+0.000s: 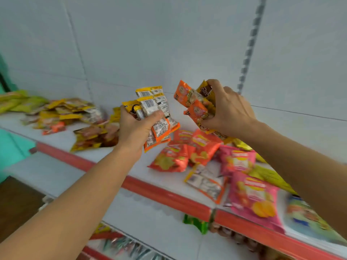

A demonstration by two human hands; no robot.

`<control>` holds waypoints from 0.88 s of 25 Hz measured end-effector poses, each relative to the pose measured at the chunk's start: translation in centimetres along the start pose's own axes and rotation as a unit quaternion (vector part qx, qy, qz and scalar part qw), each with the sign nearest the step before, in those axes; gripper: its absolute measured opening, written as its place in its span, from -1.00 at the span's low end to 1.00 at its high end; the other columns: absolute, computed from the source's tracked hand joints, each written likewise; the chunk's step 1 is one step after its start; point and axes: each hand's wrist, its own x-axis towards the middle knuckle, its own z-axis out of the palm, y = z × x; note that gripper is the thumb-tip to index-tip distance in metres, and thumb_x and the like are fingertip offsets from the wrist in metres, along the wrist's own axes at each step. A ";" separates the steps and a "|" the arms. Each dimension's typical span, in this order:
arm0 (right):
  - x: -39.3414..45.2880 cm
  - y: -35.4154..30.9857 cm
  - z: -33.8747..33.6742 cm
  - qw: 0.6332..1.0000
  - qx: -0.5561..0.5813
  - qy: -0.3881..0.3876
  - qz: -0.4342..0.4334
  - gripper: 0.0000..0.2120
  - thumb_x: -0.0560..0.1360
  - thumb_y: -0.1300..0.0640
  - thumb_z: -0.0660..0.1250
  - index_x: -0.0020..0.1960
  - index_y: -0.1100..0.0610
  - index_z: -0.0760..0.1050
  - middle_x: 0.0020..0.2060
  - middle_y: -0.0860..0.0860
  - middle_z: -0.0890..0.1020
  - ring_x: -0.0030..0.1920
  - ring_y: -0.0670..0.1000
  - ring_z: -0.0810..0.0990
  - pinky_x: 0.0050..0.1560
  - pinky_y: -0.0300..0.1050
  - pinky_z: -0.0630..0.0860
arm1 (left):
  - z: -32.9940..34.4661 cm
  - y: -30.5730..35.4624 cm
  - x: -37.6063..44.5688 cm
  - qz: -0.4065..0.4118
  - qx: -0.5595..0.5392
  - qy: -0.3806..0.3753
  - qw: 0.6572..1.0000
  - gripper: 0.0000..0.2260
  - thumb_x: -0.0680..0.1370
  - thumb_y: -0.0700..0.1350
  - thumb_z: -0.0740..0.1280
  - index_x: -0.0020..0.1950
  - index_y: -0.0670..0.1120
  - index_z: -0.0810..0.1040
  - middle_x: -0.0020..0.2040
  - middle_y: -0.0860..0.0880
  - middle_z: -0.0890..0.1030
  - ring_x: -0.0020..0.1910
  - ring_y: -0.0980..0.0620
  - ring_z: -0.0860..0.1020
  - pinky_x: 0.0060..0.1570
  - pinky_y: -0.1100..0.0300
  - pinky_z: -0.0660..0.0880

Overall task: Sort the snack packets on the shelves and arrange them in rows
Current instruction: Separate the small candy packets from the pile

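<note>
Holding fanned yellow-and-orange packets (155,117) in left hand (135,132) grip and orange packets (195,107) in right hand (231,111) above shelf (150,186); overfull bunches risk slipping into unsorted pile (206,162).

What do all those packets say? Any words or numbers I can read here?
None can be read.
Packets in the left hand: barcodes and small print, too blurred.
Orange packets in the right hand: cartoon faces, lettering unreadable.
Pink bags and red bags on the shelf: logos too blurred.
</note>
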 end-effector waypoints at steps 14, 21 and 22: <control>19.3 -25.1 21.1 0.987 0.051 -0.053 -0.141 -0.10 0.29 -0.08 0.54 0.47 -0.06 0.11 -0.07 0.07 0.47 -0.19 0.21 0.51 -0.24 0.02 0.49 | -29.4 -1.0 14.0 -0.014 0.072 0.186 0.980 -0.42 0.40 -0.21 0.60 0.34 -0.02 0.43 0.10 -0.01 0.72 0.04 -0.05 0.71 0.06 -0.20 0.63; 30.1 -34.3 29.9 0.985 0.015 -0.059 -0.158 -0.17 0.36 -0.07 0.49 0.48 -0.04 0.12 0.00 0.12 0.46 -0.22 0.24 0.51 -0.29 -0.02 0.40 | -38.7 -1.8 23.8 -0.039 0.064 0.241 0.968 -0.49 0.43 -0.18 0.58 0.27 0.00 0.42 0.07 -0.02 0.72 0.00 -0.08 0.72 0.06 -0.22 0.63; 31.1 -35.6 31.1 0.985 0.004 -0.057 -0.162 -0.20 0.39 -0.10 0.47 0.48 -0.04 0.13 0.02 0.12 0.46 -0.21 0.25 0.52 -0.29 -0.01 0.41 | -40.0 -2.2 24.9 -0.044 0.064 0.247 0.966 -0.50 0.43 -0.18 0.58 0.27 -0.02 0.41 0.07 -0.03 0.72 -0.01 -0.08 0.72 0.05 -0.22 0.64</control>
